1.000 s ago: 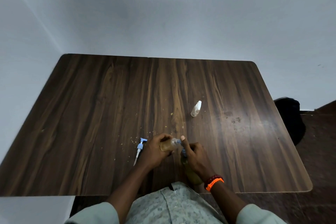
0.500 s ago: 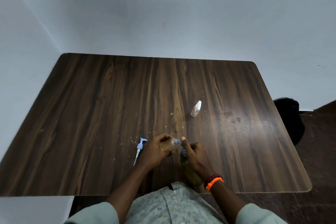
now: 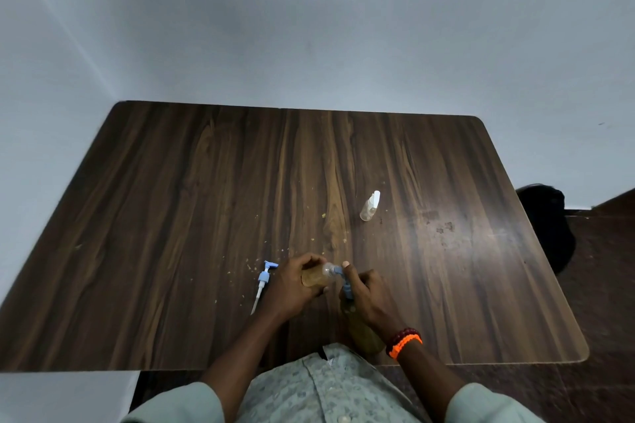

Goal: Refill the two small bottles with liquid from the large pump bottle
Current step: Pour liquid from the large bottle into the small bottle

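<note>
My left hand (image 3: 290, 287) grips a small clear bottle (image 3: 314, 277) holding brownish liquid, tilted on its side with its mouth to the right. The blue pump nozzle (image 3: 338, 271) of the large pump bottle (image 3: 360, 330) meets that mouth. My right hand (image 3: 366, 299) wraps the large bottle's neck, one finger resting on the pump head. The large bottle stands near the table's front edge, mostly hidden by my hand. A second small clear bottle (image 3: 370, 206) with a white cap stands further back, to the right.
A loose blue and white pump cap with its tube (image 3: 264, 280) lies on the dark wooden table (image 3: 171, 216) left of my left hand. Crumbs and stains dot the tabletop. A black object (image 3: 546, 227) sits on the floor beyond the right edge.
</note>
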Motion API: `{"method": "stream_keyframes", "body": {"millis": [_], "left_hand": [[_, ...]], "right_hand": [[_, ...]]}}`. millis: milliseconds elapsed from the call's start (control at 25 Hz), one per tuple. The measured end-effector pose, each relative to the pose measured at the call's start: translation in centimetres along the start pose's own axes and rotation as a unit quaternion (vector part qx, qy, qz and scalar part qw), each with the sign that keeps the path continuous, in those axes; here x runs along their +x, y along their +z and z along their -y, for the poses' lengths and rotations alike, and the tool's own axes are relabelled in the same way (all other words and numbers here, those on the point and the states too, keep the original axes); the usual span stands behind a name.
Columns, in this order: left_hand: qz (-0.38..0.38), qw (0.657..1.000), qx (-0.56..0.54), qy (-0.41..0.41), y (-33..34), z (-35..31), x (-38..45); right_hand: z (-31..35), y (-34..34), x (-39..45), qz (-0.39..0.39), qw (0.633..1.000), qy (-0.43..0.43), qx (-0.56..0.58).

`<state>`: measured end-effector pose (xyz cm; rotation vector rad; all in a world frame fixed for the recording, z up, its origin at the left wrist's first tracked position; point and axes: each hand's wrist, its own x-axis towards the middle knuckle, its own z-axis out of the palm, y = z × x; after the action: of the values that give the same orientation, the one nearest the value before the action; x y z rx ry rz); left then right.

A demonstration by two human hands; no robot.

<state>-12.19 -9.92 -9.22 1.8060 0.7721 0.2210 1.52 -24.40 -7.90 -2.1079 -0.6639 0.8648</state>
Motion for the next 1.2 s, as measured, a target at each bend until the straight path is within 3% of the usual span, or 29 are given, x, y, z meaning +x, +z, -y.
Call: {"method": "stream_keyframes", "body": {"millis": [280,520,720,1040,1200], "left_hand": [[-0.005,1.0,-0.011,-0.007,0.1,0.0,-0.2],[0.002,1.0,0.011,0.0,0.3,0.2,-0.2],[-0.004,1.0,-0.015,0.001,0.4,-0.1,-0.2],[0.01,1.0,-0.019,-0.012,0.3,0.2,-0.4],[0.008,1.0,-0.028,-0.011,0.3,0.1,-0.3]], "right_hand": [[-0.6,0.2,0.4,-0.007,0.999,0.025,-0.018],[0.4,-0.2,-0.1,-0.016,1.0,-0.003,-0.018],[-0.8,0.1,0.7,-0.025,0.999,0.043,-0.022],[0.2,-0.2,-0.6,-0.025,1.0,-0.004,-0.009],[-0.1,0.0,-0.2,-0.04,0.999,0.017,-0.007]]}}
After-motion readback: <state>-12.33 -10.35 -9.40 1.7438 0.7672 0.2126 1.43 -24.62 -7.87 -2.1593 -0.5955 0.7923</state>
